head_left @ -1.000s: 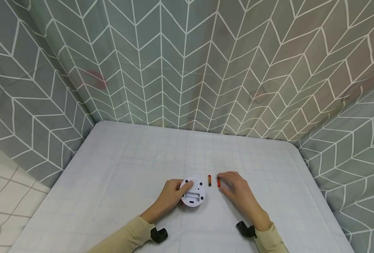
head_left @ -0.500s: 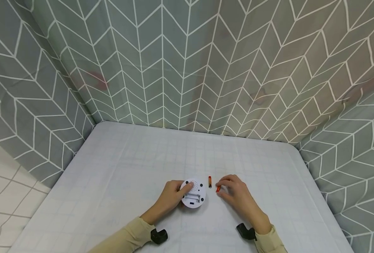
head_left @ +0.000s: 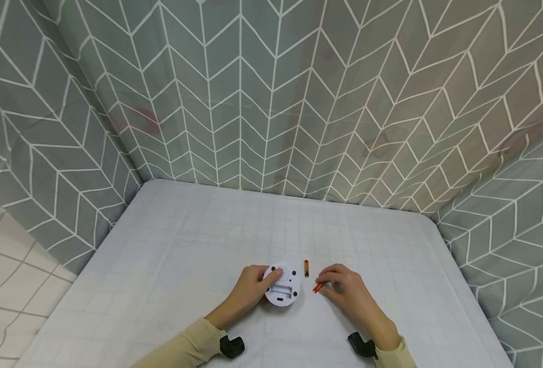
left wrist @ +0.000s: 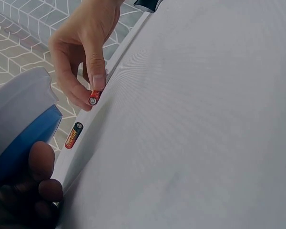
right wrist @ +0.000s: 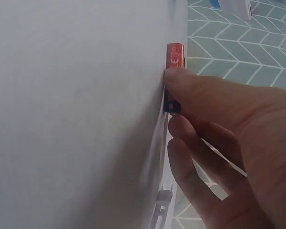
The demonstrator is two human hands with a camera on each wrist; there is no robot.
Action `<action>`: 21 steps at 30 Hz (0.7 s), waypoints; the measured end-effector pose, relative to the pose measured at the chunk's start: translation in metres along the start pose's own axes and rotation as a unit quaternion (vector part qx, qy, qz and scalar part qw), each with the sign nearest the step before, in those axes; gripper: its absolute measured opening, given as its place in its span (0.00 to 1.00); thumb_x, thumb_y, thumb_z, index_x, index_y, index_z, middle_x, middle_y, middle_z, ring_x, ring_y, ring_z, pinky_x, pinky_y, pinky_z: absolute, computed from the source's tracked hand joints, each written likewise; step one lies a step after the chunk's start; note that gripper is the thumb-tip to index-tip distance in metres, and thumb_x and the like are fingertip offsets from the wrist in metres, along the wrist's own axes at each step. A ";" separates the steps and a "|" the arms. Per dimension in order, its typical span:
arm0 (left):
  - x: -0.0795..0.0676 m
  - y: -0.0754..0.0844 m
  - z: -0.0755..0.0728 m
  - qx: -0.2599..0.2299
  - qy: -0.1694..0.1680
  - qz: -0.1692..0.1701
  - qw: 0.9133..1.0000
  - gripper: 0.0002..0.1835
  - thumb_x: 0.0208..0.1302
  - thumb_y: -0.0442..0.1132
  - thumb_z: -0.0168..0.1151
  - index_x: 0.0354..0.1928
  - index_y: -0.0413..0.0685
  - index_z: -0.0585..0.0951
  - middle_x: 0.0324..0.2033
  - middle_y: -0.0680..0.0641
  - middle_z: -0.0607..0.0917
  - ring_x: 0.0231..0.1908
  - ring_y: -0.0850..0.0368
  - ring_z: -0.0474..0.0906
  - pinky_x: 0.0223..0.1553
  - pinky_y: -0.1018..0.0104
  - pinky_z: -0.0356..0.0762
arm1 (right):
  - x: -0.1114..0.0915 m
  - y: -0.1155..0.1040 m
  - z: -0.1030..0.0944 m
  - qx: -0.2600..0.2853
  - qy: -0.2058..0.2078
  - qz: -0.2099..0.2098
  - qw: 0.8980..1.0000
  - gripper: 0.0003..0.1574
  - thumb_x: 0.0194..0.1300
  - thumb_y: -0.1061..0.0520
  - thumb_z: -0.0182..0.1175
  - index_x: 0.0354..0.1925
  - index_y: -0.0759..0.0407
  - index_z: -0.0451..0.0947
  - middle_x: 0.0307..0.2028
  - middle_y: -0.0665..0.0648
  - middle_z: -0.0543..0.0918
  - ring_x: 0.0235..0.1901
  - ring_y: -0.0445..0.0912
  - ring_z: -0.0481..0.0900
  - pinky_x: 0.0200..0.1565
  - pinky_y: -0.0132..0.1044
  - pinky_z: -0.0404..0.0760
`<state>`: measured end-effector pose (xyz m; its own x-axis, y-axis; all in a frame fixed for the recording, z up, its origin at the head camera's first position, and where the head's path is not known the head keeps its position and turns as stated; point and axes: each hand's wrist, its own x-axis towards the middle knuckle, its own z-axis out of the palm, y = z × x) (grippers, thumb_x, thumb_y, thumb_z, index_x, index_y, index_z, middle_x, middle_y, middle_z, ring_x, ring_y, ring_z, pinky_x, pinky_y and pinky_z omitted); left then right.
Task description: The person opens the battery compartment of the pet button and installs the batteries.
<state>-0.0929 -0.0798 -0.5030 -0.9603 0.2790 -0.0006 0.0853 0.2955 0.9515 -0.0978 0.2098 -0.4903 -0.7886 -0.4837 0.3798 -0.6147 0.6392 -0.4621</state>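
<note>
My left hand (head_left: 247, 290) grips a round white battery-powered device (head_left: 290, 281) by its left side, thumb on top. Its underside faces up, with small speaker holes, dark feet and an uncovered battery compartment that looks unfilled. In the left wrist view a blue part of the device (left wrist: 31, 138) shows below the white. Between thumb and fingers, my right hand (head_left: 348, 295) pinches a red and black battery (head_left: 317, 288), just right of the device. A second battery (head_left: 306, 268) lies on the table between device and right hand, apart from both.
A white cloth covers the table (head_left: 197, 230). Grey curtains (head_left: 253, 102) with white zigzag lines stand behind it and at both sides. A small white plastic piece (right wrist: 164, 198) shows near the right fingers in the right wrist view; what it is, I cannot tell.
The right hand has taken hold of the right-hand battery and turned it from upright in view to slanted, drawing it slightly nearer. The left hand keeps its grip on the device.
</note>
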 end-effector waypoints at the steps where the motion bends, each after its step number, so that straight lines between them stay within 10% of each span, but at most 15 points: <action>1: 0.000 0.000 0.000 0.001 0.001 0.001 1.000 0.23 0.77 0.55 0.61 0.42 0.41 0.89 0.29 0.51 0.91 0.23 0.65 0.79 0.23 0.70 0.76 | 0.000 0.000 0.000 -0.004 0.002 0.000 1.000 0.16 0.50 0.65 0.82 0.37 0.51 0.90 0.44 0.52 0.87 0.39 0.43 0.84 0.40 0.35 0.83; 21: -0.001 0.001 0.000 0.008 -0.005 -0.008 1.000 0.23 0.77 0.56 0.60 0.44 0.41 0.89 0.28 0.53 0.90 0.24 0.63 0.80 0.23 0.70 0.76 | 0.001 -0.006 -0.005 0.055 0.033 -0.043 0.997 0.22 0.53 0.70 0.78 0.41 0.48 0.88 0.36 0.44 0.88 0.33 0.37 0.84 0.38 0.31 0.84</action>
<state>-0.0921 -0.0792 -0.5017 -0.9586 0.2841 -0.0186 0.0749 0.3145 0.9463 -0.0943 0.2084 -0.4829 -0.7325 -0.4904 0.4722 -0.6808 0.5256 -0.5102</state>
